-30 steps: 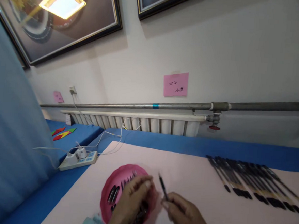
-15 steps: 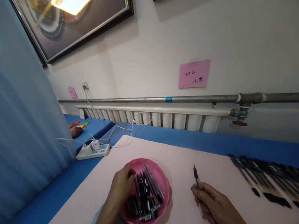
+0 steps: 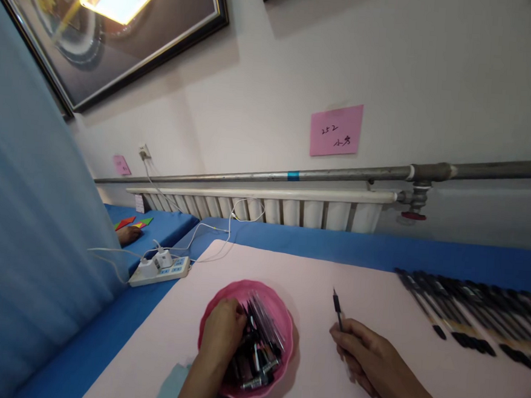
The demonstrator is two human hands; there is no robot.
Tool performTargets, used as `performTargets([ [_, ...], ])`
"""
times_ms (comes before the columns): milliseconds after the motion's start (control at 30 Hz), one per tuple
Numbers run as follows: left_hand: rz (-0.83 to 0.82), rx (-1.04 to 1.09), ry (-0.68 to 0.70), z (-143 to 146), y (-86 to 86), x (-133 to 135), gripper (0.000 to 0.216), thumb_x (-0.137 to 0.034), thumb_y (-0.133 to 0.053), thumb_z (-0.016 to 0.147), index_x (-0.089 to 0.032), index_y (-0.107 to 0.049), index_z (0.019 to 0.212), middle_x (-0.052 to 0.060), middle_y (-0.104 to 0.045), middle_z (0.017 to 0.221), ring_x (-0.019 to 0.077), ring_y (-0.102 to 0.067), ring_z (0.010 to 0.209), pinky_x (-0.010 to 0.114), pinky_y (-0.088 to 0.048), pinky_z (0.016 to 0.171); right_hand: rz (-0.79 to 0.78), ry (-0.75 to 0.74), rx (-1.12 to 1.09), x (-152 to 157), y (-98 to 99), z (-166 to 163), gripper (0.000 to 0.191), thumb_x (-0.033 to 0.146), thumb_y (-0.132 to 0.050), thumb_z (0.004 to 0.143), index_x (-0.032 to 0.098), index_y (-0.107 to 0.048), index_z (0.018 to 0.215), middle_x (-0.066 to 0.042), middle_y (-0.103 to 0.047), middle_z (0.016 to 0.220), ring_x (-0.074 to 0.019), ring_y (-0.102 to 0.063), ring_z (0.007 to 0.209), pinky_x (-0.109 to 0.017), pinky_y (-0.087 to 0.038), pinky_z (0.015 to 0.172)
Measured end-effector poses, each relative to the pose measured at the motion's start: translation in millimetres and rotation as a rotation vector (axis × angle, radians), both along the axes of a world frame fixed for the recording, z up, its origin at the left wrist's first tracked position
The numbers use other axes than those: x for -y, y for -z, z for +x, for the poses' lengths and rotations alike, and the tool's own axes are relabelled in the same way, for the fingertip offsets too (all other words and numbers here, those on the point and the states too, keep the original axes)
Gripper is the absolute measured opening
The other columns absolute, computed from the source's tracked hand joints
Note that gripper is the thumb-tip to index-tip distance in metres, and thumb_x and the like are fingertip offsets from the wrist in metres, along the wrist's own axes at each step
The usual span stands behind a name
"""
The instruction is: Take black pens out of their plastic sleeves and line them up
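Note:
A pink scalloped bowl (image 3: 287,361) holds clear pen barrels (image 3: 268,320) and several black pen parts. My left hand (image 3: 224,332) reaches into its left side with curled fingers. The fingertips lie among the pen parts, and whatever they pinch is hidden. To the right of the bowl, my right hand (image 3: 364,354) grips a pen (image 3: 337,304) with a black grip section. Its tip points up and away from me, bare of a cap. My palm and fingers cover the rear of that pen.
Rows of capped black pens (image 3: 476,311) lie on the pink sheet (image 3: 324,276) at the right. A white power strip (image 3: 160,272) with cables sits at the left on the blue table (image 3: 116,310). Another person's hand (image 3: 129,235) rests farther back, beside a blue curtain (image 3: 41,219).
My left hand has moved deeper into the bowl, over the pen parts. My right hand still holds the pen upright. The whole view has shifted slightly.

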State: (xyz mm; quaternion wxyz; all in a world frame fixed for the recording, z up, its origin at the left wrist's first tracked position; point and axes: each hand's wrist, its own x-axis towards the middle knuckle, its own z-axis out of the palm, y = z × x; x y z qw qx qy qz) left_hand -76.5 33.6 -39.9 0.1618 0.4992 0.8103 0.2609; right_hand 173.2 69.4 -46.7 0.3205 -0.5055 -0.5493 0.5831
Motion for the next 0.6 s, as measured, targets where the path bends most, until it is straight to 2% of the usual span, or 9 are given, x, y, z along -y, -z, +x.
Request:
performTargets([
  [200,-0.024,-0.077,0.031,5.9,-1.5,-1.5,0.011,-0.017,-0.056,0.069,-0.019,-0.065,0.075,0.009,-0.062,0.088,0.023,-0.055,0.08,0.03,-0.034,0.071,-0.014,-0.038,0.005,-2.8,1.8,0.7,0.02,0.039,-0.047,0.075,0.022,-0.045,0.065,0.01,-0.041,0.047,-0.0047,-0.03,0.032,-0.02,-0.021,0.033],
  [433,-0.088,-0.115,0.053,4.5,1.6,-4.8,0.009,-0.013,-0.055,0.067,-0.016,-0.064,0.069,0.011,-0.063,0.086,0.0248,-0.057,0.082,0.034,-0.036,0.075,0.012,-0.05,0.026,-5.4,4.3,1.2,0.022,0.038,-0.048,0.076,0.022,-0.043,0.061,0.01,-0.039,0.043,-0.0047,-0.028,0.031,-0.019,-0.021,0.033],
  [600,0.002,-0.06,0.04,4.6,-7.5,-1.1,0.012,-0.017,-0.047,0.076,-0.016,-0.059,0.075,0.011,-0.063,0.09,0.0222,-0.057,0.086,0.033,-0.038,0.078,0.085,-0.039,0.032,1.4,-2.7,0.9,0.018,0.035,-0.044,0.079,0.022,-0.044,0.065,0.009,-0.04,0.05,-0.0068,-0.032,0.038,-0.02,-0.027,0.038],
])
